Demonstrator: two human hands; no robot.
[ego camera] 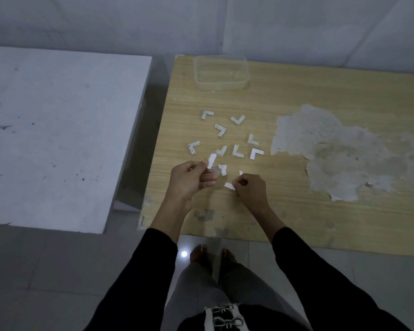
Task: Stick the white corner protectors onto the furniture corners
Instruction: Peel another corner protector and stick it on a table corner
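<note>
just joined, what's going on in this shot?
A person stands at a wooden table. The left hand pinches one corner protector in its fingers. Just beside it, the right hand pinches a small white strip, likely peeled backing. The loose protectors lie scattered beyond the hands, with a clear plastic container farther back. None visibly sits on a corner of the white furniture at left yet.

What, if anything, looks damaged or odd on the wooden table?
The wooden table has lost its surface layer in a large ragged patch, right of the scattered corner protectors, exposing grey material underneath. Smaller grey worn spots mark its near edge.
</note>
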